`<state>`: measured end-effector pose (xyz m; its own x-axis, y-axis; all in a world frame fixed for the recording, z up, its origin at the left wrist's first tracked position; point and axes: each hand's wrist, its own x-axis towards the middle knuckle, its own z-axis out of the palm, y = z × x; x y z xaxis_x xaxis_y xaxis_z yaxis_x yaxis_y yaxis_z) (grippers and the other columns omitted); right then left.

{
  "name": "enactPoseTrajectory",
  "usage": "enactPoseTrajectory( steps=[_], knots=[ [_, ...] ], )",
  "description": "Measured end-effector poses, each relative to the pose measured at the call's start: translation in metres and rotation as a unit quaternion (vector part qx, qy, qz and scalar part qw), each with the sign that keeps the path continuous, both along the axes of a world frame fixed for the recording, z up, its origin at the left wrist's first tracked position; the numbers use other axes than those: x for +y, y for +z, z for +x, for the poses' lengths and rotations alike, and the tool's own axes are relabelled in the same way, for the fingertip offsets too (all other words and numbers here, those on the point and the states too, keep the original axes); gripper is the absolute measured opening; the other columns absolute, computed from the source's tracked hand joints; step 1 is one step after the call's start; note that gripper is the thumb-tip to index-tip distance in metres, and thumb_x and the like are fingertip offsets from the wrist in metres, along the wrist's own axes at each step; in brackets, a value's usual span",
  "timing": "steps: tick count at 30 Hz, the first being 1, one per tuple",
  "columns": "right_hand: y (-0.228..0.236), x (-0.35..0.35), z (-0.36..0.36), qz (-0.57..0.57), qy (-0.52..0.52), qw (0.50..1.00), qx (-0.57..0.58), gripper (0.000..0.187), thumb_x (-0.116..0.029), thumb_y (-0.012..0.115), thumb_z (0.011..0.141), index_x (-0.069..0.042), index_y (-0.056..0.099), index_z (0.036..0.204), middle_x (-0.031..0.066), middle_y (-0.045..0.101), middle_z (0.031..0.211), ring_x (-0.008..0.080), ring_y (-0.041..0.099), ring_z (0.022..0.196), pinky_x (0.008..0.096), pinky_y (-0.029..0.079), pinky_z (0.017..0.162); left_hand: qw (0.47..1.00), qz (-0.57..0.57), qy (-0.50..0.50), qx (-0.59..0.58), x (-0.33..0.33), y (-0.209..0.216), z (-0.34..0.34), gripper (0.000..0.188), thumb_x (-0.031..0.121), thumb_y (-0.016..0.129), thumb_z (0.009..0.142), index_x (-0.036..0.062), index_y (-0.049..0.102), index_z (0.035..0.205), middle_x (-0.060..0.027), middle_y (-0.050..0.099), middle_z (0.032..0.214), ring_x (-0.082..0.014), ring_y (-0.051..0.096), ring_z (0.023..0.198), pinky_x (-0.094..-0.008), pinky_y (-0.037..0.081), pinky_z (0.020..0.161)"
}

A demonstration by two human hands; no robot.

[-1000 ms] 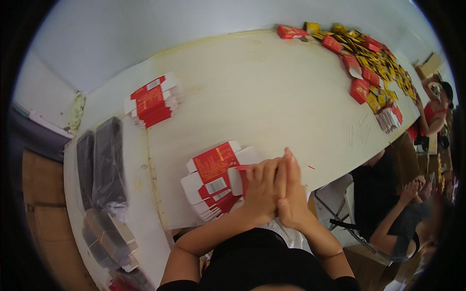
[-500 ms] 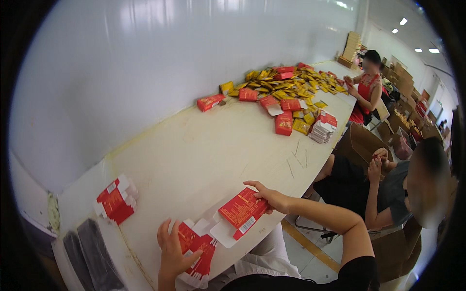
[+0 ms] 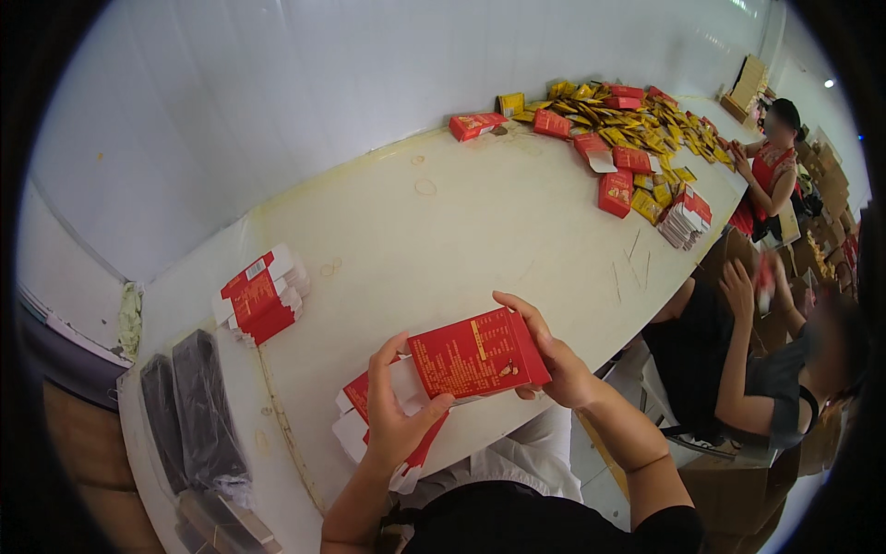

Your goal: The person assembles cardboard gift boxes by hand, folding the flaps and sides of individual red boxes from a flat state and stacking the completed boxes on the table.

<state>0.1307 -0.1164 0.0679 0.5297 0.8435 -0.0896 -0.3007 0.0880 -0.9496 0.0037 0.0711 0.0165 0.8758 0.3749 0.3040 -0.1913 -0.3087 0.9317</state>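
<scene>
I've got a red carton (image 3: 477,356) up off the bench (image 3: 480,212) now, left hand (image 3: 399,417) gripping its white flap end, right hand (image 3: 554,362) clasping the far end. Half a second back my right hand held it lower, left hand pressed on the stack. That stack (image 3: 355,425) of flat cartons lies under my left hand. Another stack (image 3: 260,295) sits well left of my hands. Far ahead, beyond my right hand, red boxes and yellow packets (image 3: 637,120) lie heaped; whether the carton holds anything, I can't tell.

Red carton (image 3: 475,358) near; red-white stacks (image 3: 261,295); red, yellow packs (image 3: 637,120) far.
</scene>
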Motion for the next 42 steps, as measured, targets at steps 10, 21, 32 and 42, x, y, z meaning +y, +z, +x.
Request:
enactPoseTrajectory(
  steps=[10,21,32,42],
  knots=[
    [-0.01,0.011,-0.012,0.048,-0.067,0.984,-0.158,0.058,-0.044,0.028,0.098,-0.004,0.03,0.141,0.0123,0.046,0.125,0.0198,0.053,0.1,0.0322,0.043,0.088,0.99,0.141,-0.017,0.001,-0.012,0.007,0.0,0.089,0.018,0.087,0.058,0.0053,0.036,0.13,-0.0155,0.039,0.122,-0.0305,0.043,0.114,-0.0409,0.039,0.095],
    [-0.029,0.015,-0.017,0.153,-0.177,0.95,-0.205,0.045,-0.025,0.03,0.096,0.004,0.049,0.125,0.0188,0.047,0.13,0.0276,0.051,0.114,0.0376,0.037,0.1,0.927,0.372,0.046,0.023,-0.027,0.013,-0.002,0.083,0.03,0.085,0.06,0.0285,0.049,0.135,-0.0185,0.041,0.117,-0.034,0.042,0.105,-0.0438,0.043,0.083],
    [-0.033,0.011,-0.028,0.022,-0.102,0.933,-0.345,0.067,-0.021,0.044,0.093,0.003,0.011,0.145,0.0263,0.035,0.138,0.0327,0.045,0.121,0.0403,0.031,0.105,0.908,0.407,0.094,0.044,-0.028,0.008,-0.008,0.076,0.027,0.083,0.061,0.0299,0.054,0.131,-0.0178,0.041,0.116,-0.0337,0.042,0.102,-0.0426,0.042,0.084],
    [-0.014,-0.014,-0.016,-0.103,0.0,0.99,-0.1,0.073,-0.025,0.048,0.093,-0.012,0.001,0.148,0.0113,0.042,0.116,0.0158,0.047,0.082,0.0257,0.042,0.069,0.953,0.299,-0.002,0.041,-0.011,0.024,-0.01,0.104,0.035,0.089,0.052,0.0047,0.038,0.137,-0.0199,0.033,0.131,-0.0335,0.04,0.115,-0.0442,0.038,0.095]
  ],
)
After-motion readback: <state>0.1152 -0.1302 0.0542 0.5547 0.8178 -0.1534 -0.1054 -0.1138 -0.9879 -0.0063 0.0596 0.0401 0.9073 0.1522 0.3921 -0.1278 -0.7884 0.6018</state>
